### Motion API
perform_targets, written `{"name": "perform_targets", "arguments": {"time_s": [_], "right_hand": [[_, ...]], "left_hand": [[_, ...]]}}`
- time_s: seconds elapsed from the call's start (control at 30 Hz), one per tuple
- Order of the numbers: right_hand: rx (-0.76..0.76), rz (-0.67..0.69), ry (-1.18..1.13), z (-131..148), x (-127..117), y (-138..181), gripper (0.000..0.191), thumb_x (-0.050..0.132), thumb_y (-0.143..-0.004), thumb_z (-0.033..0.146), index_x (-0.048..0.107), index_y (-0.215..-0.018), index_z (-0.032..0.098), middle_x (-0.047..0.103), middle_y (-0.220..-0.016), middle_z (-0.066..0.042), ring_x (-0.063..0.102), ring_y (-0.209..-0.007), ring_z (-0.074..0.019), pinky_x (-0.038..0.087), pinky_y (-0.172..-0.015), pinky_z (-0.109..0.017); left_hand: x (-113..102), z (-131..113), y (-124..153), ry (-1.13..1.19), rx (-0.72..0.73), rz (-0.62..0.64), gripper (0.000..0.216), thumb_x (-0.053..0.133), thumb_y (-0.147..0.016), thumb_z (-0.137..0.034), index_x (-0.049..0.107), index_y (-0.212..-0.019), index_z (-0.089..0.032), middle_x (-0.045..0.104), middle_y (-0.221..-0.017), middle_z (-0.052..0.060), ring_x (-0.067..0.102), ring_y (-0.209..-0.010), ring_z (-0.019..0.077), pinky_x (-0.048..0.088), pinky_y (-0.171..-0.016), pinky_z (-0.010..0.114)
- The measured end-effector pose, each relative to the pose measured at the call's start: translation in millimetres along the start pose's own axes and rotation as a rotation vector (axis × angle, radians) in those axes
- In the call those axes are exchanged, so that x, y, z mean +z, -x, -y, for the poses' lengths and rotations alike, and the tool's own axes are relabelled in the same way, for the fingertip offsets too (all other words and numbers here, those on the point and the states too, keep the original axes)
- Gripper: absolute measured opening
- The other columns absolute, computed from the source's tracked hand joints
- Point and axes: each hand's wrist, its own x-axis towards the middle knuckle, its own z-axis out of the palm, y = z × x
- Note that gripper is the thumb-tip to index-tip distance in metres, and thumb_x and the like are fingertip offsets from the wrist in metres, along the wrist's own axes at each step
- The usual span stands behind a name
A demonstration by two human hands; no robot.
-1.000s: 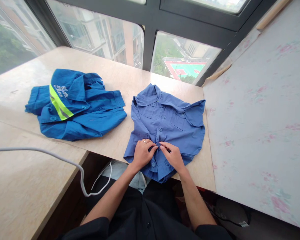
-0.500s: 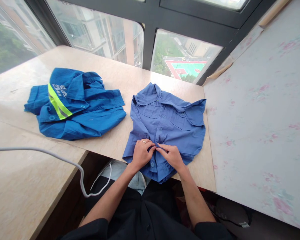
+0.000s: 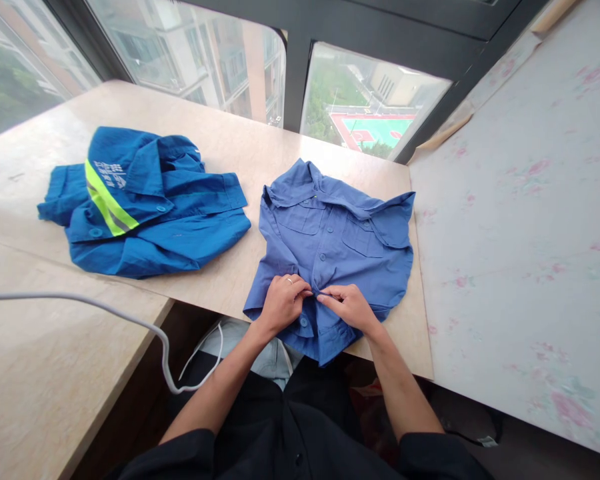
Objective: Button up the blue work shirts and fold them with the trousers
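A periwinkle-blue work shirt lies front side up, collar end away from me, its lower hem hanging over the table's front edge. Down its front run several buttons, and two chest pockets show. My left hand, with a ring on one finger, pinches the front placket. Beside it, my right hand is closed on the placket's other side, thumb and forefinger pressed together. The fingertips of both hands nearly meet; whatever button lies between them is hidden. One button shows below my left hand.
A brighter blue work jacket with a yellow-green reflective stripe lies folded at the left. A grey-white cable crosses the left part of the pale tabletop. Windows stand behind, and a flowered wall panel borders the right.
My right hand has shifted slightly right, so the fingertips are a little farther apart. The camera view has tilted slightly. Both hands still grip the shirt.
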Motion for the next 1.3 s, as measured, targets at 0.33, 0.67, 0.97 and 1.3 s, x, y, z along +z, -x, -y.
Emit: {"name": "perform_targets", "arguments": {"time_s": [0.33, 0.67, 0.97, 1.3], "right_hand": [[0.038, 0.157, -0.201, -2, -9, -5, 0.035, 0.055, -0.089, 0.046, 0.066, -0.072, 0.016, 0.045, -0.058, 0.004, 0.034, -0.054, -0.0091, 0.026, -0.051, -0.023], [0.235, 0.154, -0.609, -7, -3, -4, 0.039, 0.069, -0.078, 0.053, 0.062, -0.079, 0.015, 0.048, -0.06, 0.004, 0.038, -0.052, -0.0075, 0.03, -0.048, -0.02], [0.238, 0.196, -0.631, -5, -3, -4, 0.038, 0.071, -0.078, 0.052, 0.062, -0.08, 0.015, 0.05, -0.063, 0.004, 0.038, -0.055, -0.0077, 0.029, -0.051, -0.021], [0.192, 0.151, -0.48, -8, 1, -4, 0.036, 0.068, -0.081, 0.05, 0.064, -0.077, 0.014, 0.043, -0.059, 0.005, 0.033, -0.053, -0.0073, 0.022, -0.05, -0.023]], "left_hand": [[1, 1, 1, 0.025, -0.012, -0.047, 0.017, 0.055, -0.093, -0.022, 0.07, -0.088, -0.024, 0.07, -0.086, 0.002, 0.059, -0.083, 0.018, 0.036, -0.074, 0.034], [1, -1, 10, 0.015, 0.238, -0.23, 0.026, 0.053, -0.095, -0.029, 0.065, -0.115, -0.019, 0.071, -0.094, 0.007, 0.062, -0.084, 0.019, 0.041, -0.074, 0.036], [4, 3, 6, 0.043, 0.239, -0.175, 0.02, 0.055, -0.095, -0.03, 0.069, -0.1, -0.017, 0.071, -0.091, 0.007, 0.062, -0.082, 0.018, 0.04, -0.07, 0.034], [5, 6, 6, 0.135, 0.152, -0.093, 0.023, 0.052, -0.088, -0.008, 0.071, -0.095, -0.02, 0.072, -0.089, 0.003, 0.062, -0.083, 0.0168, 0.038, -0.072, 0.033]]}}
